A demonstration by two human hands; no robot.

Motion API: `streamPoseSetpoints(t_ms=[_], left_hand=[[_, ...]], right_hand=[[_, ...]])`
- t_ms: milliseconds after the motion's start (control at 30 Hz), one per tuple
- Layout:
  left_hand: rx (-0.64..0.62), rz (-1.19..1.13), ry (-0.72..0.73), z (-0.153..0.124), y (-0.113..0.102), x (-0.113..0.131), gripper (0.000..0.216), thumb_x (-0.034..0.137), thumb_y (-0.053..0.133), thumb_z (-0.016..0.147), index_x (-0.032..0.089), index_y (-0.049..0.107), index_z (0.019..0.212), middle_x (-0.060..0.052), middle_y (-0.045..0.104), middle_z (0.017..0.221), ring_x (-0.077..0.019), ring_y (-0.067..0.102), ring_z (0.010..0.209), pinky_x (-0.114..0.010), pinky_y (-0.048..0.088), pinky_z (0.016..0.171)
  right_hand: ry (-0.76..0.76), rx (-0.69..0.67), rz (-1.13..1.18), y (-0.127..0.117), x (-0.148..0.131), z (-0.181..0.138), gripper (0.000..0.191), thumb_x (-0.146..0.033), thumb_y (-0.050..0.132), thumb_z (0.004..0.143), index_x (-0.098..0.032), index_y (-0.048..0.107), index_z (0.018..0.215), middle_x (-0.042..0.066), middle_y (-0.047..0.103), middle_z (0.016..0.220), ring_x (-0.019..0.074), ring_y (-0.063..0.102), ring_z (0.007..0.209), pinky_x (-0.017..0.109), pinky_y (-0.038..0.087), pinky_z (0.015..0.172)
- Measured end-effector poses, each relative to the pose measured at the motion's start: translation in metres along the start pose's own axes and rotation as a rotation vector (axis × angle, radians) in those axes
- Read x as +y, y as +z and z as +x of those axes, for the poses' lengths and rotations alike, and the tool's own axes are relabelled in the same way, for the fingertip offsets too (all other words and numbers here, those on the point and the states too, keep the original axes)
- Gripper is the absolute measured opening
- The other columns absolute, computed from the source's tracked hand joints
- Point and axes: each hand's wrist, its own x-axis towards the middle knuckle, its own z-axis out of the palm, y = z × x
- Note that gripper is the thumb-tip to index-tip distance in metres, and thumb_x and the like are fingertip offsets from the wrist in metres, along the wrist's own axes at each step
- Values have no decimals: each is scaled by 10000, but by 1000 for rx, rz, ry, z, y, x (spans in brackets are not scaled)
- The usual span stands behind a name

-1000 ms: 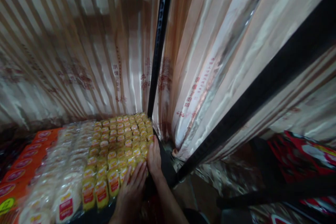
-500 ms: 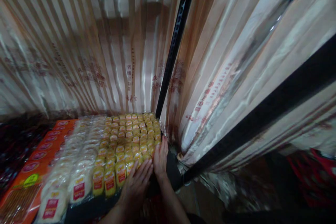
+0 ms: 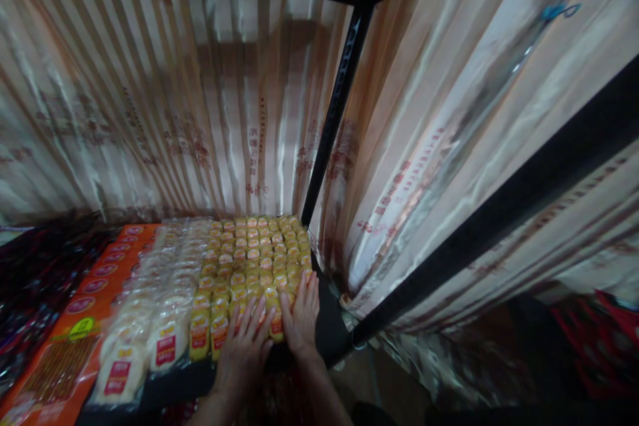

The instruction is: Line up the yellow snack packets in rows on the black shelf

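Rows of small yellow wrapped snack packs [image 3: 252, 254] stand packed together on a black shelf [image 3: 184, 383]. My left hand [image 3: 245, 336] lies against the front of these rows, fingers spread over the nearest packs. At the right front corner, my right hand [image 3: 300, 313] rests with fingers stretched along the side of the block. Neither hand is wrapped round a pack. Left of the yellow packs are rows of clear-wrapped round white cakes [image 3: 170, 339] with red labels. The packs under my palms are partly hidden.
Orange snack packages [image 3: 82, 306] and dark shiny packets [image 3: 40, 279] fill the shelf's left part. A black metal post [image 3: 337, 106] rises at the back corner. A thick black bar [image 3: 479, 226] slants along the right side. Pleated printed curtains [image 3: 239, 100] hang behind.
My left hand has spread its fingers across the front packs. My right hand has shifted from the block's side toward its front corner. The view has moved slightly.
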Motion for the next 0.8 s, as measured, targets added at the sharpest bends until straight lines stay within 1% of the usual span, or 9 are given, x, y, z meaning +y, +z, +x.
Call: streamPoseSetpoints(t_ms=[67,200,367,467,533,600,700,800], left_hand=[[-14,-3,17,3,0,-3,399,439,463,823,283,564,1177,-20,583,1255,-206,443,1219,-419,117,1105],[-20,10,54,7,0,-6,385,401,441,840,268,560,1181,-37,568,1272,-218,455,1213,-416,156,1081],[15,-11,55,7,-2,-5,390,395,439,845,258,552,1192,-49,563,1277,-216,460,1215,-412,188,1071],[48,3,60,5,-8,-6,394,387,433,850,248,549,1199,-56,576,1262,-201,469,1207,-410,154,1092],[50,30,24,-1,-13,-9,411,379,438,845,228,541,1214,-62,576,1263,-205,453,1223,-419,123,1107],[20,80,-34,-9,-18,-15,446,366,460,831,214,516,1247,-79,541,1301,-233,405,1266,-441,116,1108],[-43,144,-110,-22,-21,-26,491,343,488,804,205,489,1276,-104,481,1353,-278,320,1321,-479,133,1097],[-78,154,-124,-29,-18,-35,491,310,470,803,209,481,1283,-92,464,1369,-270,296,1335,-488,120,1102]], right_hand=[[0,27,-51,3,-6,0,704,-518,292,882,-53,221,1405,230,165,1475,318,129,1364,522,262,1027],[8,44,-90,7,-10,3,676,-508,276,889,-66,249,1400,222,151,1481,327,147,1356,524,270,1016],[9,28,-74,5,-7,2,675,-486,240,902,-62,173,1422,210,144,1486,315,104,1367,521,247,1033],[5,71,-63,-1,-8,0,673,-480,218,904,-74,127,1433,191,106,1498,312,65,1373,535,230,1036],[-4,94,-69,-4,-11,-2,677,-486,215,900,-95,95,1439,175,84,1504,313,60,1374,544,232,1030],[-32,90,-85,-7,-14,-5,684,-495,225,895,-111,80,1443,164,81,1507,316,67,1372,544,239,1025],[-83,65,-124,-7,-18,-8,692,-508,258,886,-112,125,1438,164,62,1508,325,68,1369,530,239,1027],[-87,53,-161,-4,-21,-9,687,-513,267,887,-102,171,1428,177,32,1508,332,64,1367,529,242,1023]])
